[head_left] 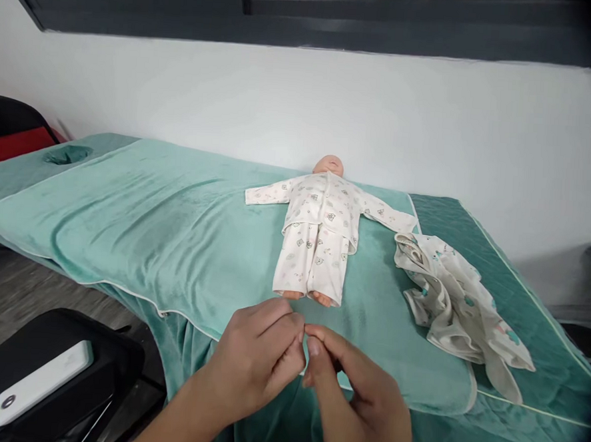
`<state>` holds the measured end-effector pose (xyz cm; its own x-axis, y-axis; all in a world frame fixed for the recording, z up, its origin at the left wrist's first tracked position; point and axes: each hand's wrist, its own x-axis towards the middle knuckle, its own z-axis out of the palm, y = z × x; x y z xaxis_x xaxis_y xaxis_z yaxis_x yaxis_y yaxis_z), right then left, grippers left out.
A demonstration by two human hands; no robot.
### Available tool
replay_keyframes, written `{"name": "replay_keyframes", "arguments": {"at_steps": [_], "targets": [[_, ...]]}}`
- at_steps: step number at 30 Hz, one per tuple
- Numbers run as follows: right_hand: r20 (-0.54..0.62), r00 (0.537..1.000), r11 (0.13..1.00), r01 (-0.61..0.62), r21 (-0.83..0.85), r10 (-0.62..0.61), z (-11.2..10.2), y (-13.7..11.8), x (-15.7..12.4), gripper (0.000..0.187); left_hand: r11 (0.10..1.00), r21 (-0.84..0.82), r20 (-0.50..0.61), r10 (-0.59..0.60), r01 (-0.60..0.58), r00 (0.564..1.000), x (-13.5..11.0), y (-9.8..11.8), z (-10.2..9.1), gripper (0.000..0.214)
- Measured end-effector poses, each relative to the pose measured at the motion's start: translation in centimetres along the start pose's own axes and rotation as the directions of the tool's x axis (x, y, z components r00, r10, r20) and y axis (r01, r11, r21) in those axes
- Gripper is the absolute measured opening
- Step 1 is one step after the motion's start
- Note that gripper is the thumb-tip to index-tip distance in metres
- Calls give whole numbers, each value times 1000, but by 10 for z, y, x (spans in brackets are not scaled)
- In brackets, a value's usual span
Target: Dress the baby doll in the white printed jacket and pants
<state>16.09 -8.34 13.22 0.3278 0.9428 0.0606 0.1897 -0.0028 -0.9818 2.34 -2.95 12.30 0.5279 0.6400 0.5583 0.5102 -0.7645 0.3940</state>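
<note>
My left hand (262, 352) is closed, knuckles up, just in front of the bed's near edge. Beside it, my right hand (360, 392) pinches thumb and forefinger together, and its fingertips meet the left hand's fingers. Whatever lies between the fingers, if anything, is hidden. Beyond both hands a baby doll (329, 164) lies on its back, arms spread and feet toward me. It wears a white printed long-sleeved top (324, 199) and matching trousers (310, 262). Its feet show at the trouser cuffs; the hands are not visible at the sleeve ends.
A green sheet (140, 218) covers the bed. Right of the doll lies a crumpled white printed cloth (455, 304), touching a sleeve end. At lower left, a white oblong device (45, 382) rests on a black chair (112, 350). A white wall (207, 102) stands behind the bed.
</note>
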Motion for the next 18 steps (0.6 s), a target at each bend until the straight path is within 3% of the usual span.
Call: {"name": "replay_keyframes", "arguments": {"at_steps": [5, 8, 10, 14, 18], "targets": [[-114, 990, 995, 88, 53, -81, 13, 1, -19, 25, 995, -98, -126, -45, 33, 991, 2, 5, 0, 17], [-48, 996, 975, 83, 205, -74, 17, 5, -24, 33, 961, -248, -157, -166, 124, 974, 0, 9, 2, 19], [36, 999, 941, -23, 336, 12, 18, 11, -25, 30, 920, -350, -162, -243, 175, 956, -2, 12, 5, 19], [266, 949, 740, -300, 602, 169, 16, 22, -19, 31, 856, -473, -154, -313, 209, 937, -7, 14, 11, 20], [464, 877, 516, -456, 725, 122, 12, 28, -11, 29, 832, -519, -167, -325, 197, 931, -10, 13, 14, 21]]}}
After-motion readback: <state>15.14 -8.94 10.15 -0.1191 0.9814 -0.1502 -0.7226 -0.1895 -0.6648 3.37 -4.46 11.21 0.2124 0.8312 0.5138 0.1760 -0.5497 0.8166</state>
